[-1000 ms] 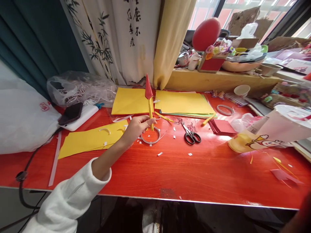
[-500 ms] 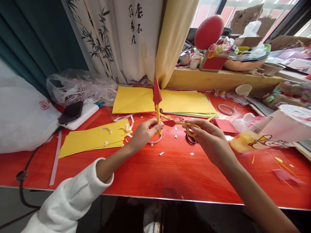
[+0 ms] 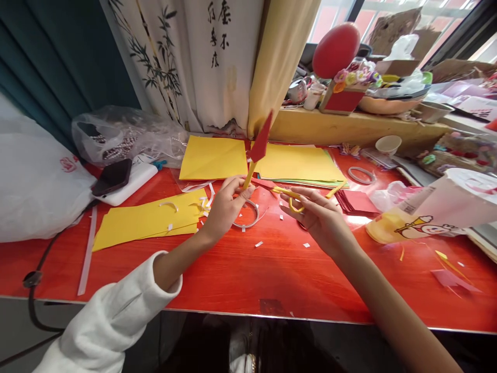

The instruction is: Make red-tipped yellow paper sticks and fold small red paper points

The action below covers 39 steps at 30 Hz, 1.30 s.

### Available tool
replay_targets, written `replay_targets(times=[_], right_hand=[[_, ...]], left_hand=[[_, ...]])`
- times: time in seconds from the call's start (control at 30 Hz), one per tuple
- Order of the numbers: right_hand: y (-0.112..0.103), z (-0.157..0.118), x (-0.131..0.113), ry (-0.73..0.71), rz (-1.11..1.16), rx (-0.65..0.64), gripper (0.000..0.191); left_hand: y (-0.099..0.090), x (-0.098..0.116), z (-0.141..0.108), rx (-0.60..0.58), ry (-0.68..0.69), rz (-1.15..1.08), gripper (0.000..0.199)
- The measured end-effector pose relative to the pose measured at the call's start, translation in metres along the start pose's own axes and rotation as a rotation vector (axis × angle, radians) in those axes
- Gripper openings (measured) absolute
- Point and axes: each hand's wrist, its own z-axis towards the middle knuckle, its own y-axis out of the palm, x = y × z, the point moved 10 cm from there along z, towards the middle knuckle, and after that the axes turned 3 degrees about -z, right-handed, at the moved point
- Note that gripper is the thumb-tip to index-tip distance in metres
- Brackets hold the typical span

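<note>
Red pointed tip (image 3: 261,142), yellow stem (image 3: 250,174), glossy tabletop (image 3: 322,285)

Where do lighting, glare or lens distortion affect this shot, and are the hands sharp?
Head view: the window is bright and washed out; glare whitens the red tabletop beside the drink cup; deep shadow lies beneath the tabletop; the cup looks stretched and leaning, likely wide-angle distortion; left hand, right hand and red-tipped yellow stick show no strong motion blur.

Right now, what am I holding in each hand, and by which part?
Your left hand holds a red-tipped yellow stick by its lower yellow end. Your right hand holds another red-and-yellow piece near its yellow loop.
</note>
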Motion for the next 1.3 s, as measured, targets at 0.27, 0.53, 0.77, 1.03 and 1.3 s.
replay_targets(times=[0.27,0.53,0.77,1.03,1.3], right_hand=[[-0.017,0.004,0.037,0.169,0.207,0.113,0.025],[-0.034,-0.002,0.055,0.104,0.285,0.322,0.017],[-0.002,-0.014,0.044,0.069,0.304,0.224,0.014],[0.017,-0.027,0.031,-0.041,0.066,0.146,0.016],[0.023,-0.026,0.021,-0.154,-0.16,0.068,0.017]], left_hand=[[-0.034,0.005,0.014,0.124,0.021,0.727,0.031],[0.0,0.013,-0.002,-0.022,0.283,1.334,0.027],[0.074,0.044,-0.049,-0.236,0.715,0.907,0.042],[0.064,0.038,-0.045,-0.216,0.569,0.595,0.031],[0.05,0.047,-0.044,-0.147,0.538,0.416,0.026]])
